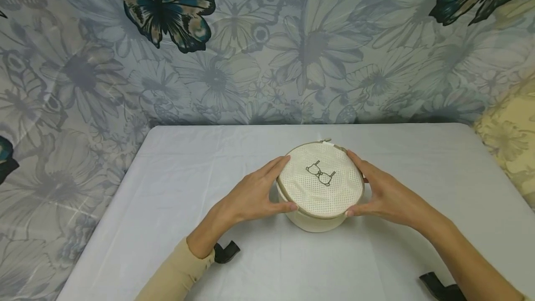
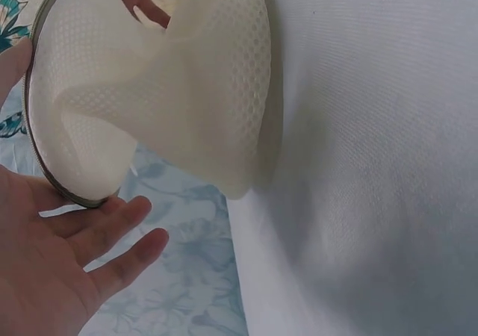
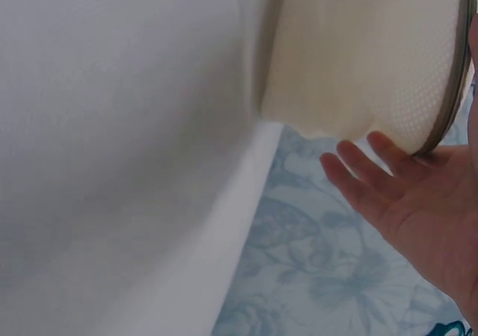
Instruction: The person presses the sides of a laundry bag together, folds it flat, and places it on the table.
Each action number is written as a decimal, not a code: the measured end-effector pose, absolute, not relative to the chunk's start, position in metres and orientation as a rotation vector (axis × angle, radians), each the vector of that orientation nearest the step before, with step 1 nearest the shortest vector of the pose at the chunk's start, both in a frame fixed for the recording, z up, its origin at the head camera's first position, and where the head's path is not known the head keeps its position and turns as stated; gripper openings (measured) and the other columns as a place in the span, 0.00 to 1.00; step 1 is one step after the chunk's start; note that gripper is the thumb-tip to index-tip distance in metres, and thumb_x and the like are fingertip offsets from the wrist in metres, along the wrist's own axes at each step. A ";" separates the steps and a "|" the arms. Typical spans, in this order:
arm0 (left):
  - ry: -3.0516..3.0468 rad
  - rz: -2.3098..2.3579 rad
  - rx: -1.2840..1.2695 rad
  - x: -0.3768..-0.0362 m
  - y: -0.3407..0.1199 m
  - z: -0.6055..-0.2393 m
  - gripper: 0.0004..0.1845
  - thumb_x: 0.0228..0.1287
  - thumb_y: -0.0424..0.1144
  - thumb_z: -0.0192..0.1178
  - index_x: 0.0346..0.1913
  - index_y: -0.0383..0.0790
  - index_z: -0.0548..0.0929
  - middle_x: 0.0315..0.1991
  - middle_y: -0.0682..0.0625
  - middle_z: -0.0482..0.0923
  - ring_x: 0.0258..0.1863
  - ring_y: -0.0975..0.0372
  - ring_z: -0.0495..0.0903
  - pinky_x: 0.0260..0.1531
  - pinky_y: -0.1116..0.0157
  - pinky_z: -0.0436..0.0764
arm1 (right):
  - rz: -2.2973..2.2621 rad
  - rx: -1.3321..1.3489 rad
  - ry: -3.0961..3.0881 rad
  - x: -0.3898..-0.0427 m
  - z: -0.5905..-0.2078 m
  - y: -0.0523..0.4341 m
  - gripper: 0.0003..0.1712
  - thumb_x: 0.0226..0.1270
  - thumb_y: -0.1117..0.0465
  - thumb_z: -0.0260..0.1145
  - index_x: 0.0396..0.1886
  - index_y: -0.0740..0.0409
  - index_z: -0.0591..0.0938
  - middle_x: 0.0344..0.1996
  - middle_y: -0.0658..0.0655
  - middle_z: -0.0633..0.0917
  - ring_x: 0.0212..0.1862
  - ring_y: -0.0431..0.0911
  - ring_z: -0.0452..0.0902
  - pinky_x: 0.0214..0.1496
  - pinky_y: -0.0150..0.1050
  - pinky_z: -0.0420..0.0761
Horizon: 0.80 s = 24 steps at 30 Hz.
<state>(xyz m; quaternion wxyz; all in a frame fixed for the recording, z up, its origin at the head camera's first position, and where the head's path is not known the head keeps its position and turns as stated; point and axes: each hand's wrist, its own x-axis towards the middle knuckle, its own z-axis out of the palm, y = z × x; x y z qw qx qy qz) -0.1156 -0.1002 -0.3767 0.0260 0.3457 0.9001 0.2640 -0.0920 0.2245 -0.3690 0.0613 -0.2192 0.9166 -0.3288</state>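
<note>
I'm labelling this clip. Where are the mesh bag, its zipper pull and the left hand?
mesh bag (image 1: 321, 194), head view, round top panel.
zipper pull (image 1: 326, 141), head view, far rim.
left hand (image 1: 251, 196), head view, back of hand.

Mesh pouch (image 1: 320, 185) on table (image 1: 175, 185), between hands (image 1: 251, 196).

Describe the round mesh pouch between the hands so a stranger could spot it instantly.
Start at the white table in front of the butterfly-and-flower wall covering. Near its middle, between the left hand and right hand, whose fingers touch its rim, sits the round cream mesh pouch. It is the only thing on the table, marked by a tan zipper band and a small dark embroidered motif on top.
</note>
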 end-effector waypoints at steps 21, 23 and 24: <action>2.673 1.029 0.918 -0.122 -0.102 -0.383 0.52 0.51 0.61 0.74 0.76 0.48 0.60 0.73 0.54 0.63 0.67 0.61 0.69 0.63 0.61 0.72 | -0.982 -0.688 2.739 -0.090 -0.371 0.229 0.73 0.47 0.37 0.78 0.82 0.48 0.42 0.72 0.68 0.63 0.60 0.60 0.75 0.57 0.56 0.78; 2.665 1.030 0.945 -0.124 -0.102 -0.384 0.53 0.52 0.60 0.74 0.76 0.46 0.60 0.74 0.53 0.62 0.70 0.61 0.66 0.66 0.61 0.69 | -0.984 -0.687 2.733 -0.089 -0.371 0.230 0.72 0.48 0.38 0.78 0.82 0.47 0.41 0.72 0.69 0.63 0.59 0.61 0.77 0.57 0.57 0.78; 2.658 1.029 0.958 -0.124 -0.103 -0.384 0.53 0.52 0.60 0.73 0.77 0.45 0.60 0.75 0.52 0.61 0.71 0.60 0.64 0.67 0.61 0.68 | -0.985 -0.684 2.731 -0.089 -0.371 0.230 0.72 0.49 0.39 0.78 0.82 0.47 0.41 0.72 0.69 0.63 0.58 0.62 0.77 0.56 0.57 0.78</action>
